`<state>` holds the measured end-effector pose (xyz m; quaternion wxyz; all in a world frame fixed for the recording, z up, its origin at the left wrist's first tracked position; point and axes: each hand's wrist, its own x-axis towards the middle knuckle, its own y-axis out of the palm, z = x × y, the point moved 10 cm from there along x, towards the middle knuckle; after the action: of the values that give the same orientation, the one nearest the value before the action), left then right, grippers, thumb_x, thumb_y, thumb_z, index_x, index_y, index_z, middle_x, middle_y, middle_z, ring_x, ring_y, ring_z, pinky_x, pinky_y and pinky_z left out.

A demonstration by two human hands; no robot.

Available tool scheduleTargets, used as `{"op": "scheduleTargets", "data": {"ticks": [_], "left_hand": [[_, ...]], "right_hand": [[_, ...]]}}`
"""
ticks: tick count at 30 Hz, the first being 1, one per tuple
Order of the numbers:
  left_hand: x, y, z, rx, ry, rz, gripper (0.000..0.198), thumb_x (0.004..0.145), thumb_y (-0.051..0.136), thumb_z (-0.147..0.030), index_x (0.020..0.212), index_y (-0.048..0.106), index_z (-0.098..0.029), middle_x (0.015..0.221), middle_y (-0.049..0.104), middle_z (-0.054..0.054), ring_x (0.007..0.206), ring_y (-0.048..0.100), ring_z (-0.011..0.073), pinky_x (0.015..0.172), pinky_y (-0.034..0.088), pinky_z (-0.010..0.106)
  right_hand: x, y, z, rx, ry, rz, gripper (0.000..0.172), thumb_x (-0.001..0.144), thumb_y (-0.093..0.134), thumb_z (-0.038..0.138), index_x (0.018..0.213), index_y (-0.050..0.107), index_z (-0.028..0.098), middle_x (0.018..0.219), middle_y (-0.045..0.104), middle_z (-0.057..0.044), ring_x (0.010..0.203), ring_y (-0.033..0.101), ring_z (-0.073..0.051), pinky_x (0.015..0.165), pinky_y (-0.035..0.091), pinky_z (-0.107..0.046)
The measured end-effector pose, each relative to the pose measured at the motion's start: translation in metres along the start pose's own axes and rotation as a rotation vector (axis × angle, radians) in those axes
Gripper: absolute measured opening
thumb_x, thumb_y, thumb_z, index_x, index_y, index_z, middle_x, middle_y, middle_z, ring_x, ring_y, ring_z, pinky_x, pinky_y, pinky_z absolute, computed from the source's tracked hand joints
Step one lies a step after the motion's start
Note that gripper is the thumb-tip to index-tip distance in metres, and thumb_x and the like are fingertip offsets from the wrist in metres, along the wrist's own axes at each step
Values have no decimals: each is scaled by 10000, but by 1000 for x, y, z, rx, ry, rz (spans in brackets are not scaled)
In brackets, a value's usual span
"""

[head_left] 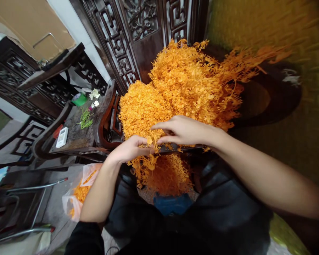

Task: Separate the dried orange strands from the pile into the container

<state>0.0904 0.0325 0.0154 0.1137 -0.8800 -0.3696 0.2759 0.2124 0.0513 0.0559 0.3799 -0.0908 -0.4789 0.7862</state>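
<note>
A big mound of frilly orange flower-like strands [191,88] rises in front of me; I cannot tell whether they are real or artificial. At its near edge my left hand [130,148] pinches a small orange flower strand [150,141] between thumb and fingers. My right hand [177,131] reaches in from the right, just beside that strand. Its index finger stretches left over the mound and its thumb lies apart below, with no clear hold on anything. More orange strands hang below the edge, above a blue container [172,203] between my knees.
A dark carved wooden chair [79,136] on the left holds a white device [62,137], green tape [79,99], white flowers [94,94] and green stems [85,118]. A plastic bag [82,189] of orange pieces sits on the floor. A carved panel [146,46] stands behind.
</note>
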Motion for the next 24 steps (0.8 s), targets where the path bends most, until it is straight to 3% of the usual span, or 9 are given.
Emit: {"op": "scheduleTargets", "data": {"ticks": [3, 9, 11, 13, 17, 24], "left_hand": [[0, 1, 0, 5, -26, 9, 257, 846, 747, -410, 754, 729, -170, 665, 610, -38, 620, 468, 97, 622, 359, 250], [0, 6, -5, -31, -10, 38, 215, 803, 793, -390, 771, 750, -181, 685, 658, -37, 627, 522, 102, 655, 405, 253], [0, 6, -4, -60, -16, 37, 200, 781, 811, -375, 786, 766, -179, 697, 682, -29, 640, 552, 107, 666, 421, 253], [2, 1, -2, -103, -17, 6, 193, 765, 817, -360, 762, 771, -172, 684, 685, -24, 634, 556, 107, 664, 423, 252], [7, -18, 1, -179, -34, -161, 184, 678, 836, -334, 703, 770, -164, 675, 690, -15, 616, 541, 103, 653, 411, 253], [20, -29, -5, -278, -12, -258, 104, 590, 795, -251, 651, 774, -169, 647, 683, 7, 603, 547, 104, 638, 405, 250]], "right_hand": [[1, 2, 0, 100, 5, -3, 555, 928, 724, 490, 1418, 662, 238, 800, 761, -23, 663, 638, -177, 683, 404, -290], [7, 13, 3, 239, -16, -23, 342, 971, 661, 463, 1147, 726, 178, 637, 591, 41, 570, 487, -118, 590, 317, -271], [9, 13, 0, 395, 38, -113, 305, 970, 648, 477, 953, 716, 180, 605, 504, 54, 559, 424, -101, 562, 286, -265], [8, 13, -11, 596, 162, -274, 407, 955, 645, 538, 755, 642, 184, 572, 417, 58, 536, 348, -89, 526, 241, -265], [0, 20, -37, 977, 410, -597, 428, 918, 674, 573, 725, 614, 195, 504, 338, 80, 462, 238, -75, 460, 165, -270], [4, 21, -59, 1196, 512, -722, 323, 983, 584, 394, 729, 572, 195, 456, 357, 83, 389, 222, -54, 410, 118, -242]]}}
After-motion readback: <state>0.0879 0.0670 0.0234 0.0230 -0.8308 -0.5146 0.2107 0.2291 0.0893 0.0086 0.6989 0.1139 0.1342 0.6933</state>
